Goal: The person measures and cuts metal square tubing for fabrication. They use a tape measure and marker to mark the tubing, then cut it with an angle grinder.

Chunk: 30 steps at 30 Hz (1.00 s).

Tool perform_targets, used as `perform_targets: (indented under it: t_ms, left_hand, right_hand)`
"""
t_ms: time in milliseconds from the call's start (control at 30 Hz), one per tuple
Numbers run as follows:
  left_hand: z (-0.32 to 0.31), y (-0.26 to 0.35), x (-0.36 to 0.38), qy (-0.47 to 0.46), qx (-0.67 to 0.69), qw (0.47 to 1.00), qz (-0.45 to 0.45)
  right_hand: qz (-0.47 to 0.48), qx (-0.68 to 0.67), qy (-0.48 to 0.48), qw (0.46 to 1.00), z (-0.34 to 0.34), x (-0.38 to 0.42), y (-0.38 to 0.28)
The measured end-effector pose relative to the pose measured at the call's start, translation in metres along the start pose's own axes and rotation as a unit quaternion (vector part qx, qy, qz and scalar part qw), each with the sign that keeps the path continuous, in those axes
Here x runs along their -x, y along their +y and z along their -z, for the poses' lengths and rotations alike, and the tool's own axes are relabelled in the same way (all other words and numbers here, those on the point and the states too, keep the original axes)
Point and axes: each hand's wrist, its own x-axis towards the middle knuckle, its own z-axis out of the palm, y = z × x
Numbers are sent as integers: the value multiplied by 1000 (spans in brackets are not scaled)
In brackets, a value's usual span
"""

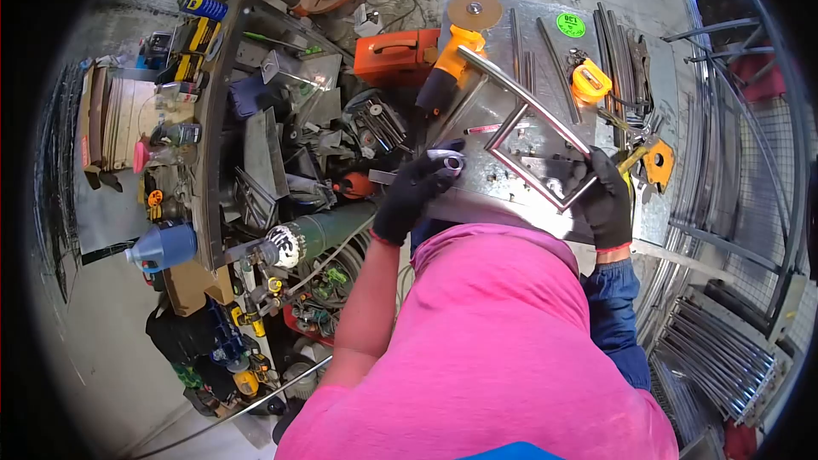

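Observation:
My left hand (419,192), in a black glove, is closed around a small shiny ring-shaped piece (452,163) at the near left edge of the metal table (490,192). A welded frame of bright square tube (545,111), with one long bar and a squared bracket, slants over the tabletop. Its near right corner is in the grip of my right hand (607,204), also black-gloved. Beyond the frame lies an orange and black angle grinder (452,64) with a brown disc (475,10). A red and white marker-like stick (483,129) rests between the hands.
An orange tape measure (590,81), pliers (632,129), an orange flat plate (658,163) and steel bars (609,43) lie on the table's right side. A red toolbox (396,54) is beyond its left edge. A green gas cylinder (328,230) and scrap metal (268,153) are left.

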Motion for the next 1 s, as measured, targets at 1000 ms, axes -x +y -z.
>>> perform_targets:
  t_ms: [1000]
  left_hand:
    - [-42,42,2,-50,-133,988,66]
  right_hand:
    - [4,-53,-33,998,-15,1,4]
